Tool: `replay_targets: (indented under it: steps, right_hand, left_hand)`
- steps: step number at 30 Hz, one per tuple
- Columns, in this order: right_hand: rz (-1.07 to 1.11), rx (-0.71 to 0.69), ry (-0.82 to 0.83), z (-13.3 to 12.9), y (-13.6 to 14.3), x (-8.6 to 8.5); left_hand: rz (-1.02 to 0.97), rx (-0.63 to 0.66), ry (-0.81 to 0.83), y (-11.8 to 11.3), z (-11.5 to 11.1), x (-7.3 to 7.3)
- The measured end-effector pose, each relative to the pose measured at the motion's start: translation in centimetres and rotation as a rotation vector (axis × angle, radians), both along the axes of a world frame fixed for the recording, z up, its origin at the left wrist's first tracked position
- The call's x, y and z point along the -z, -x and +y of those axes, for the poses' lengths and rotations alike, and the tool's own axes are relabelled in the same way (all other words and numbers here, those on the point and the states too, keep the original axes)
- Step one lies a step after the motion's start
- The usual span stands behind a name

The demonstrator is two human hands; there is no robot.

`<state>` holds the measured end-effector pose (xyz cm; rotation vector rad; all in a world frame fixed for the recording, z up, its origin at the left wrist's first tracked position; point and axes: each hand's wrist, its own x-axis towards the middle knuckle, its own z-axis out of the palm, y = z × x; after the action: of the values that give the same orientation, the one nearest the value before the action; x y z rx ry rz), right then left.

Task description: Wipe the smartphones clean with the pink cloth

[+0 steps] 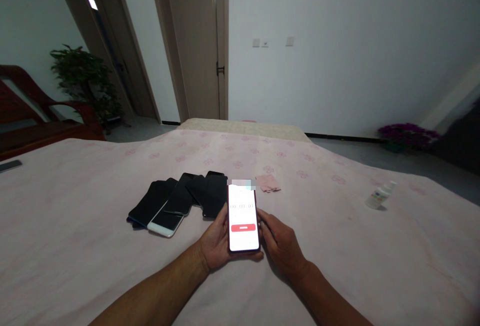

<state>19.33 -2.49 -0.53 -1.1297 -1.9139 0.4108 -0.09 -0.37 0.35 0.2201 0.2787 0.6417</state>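
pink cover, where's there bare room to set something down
The pink cover is bare between the right hand and the bottle, and between the phone pile and the far-left phone. Crowded at centre: the pile, the lit phone in the left hand, the small pink cloth.

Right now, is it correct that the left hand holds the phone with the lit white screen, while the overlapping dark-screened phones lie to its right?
The head view shows the dark-screened phones left of the lit phone, not right; the left hand does hold it.
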Motion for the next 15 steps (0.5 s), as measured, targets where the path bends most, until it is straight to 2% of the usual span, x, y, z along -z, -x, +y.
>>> replay_targets:
  steps: [15]
  right_hand:
    - [-0.005, 0.003, -0.014, 0.15, 0.02, -0.07]
  left_hand:
    - [-0.002, 0.000, 0.000, 0.06, 0.19, 0.40]
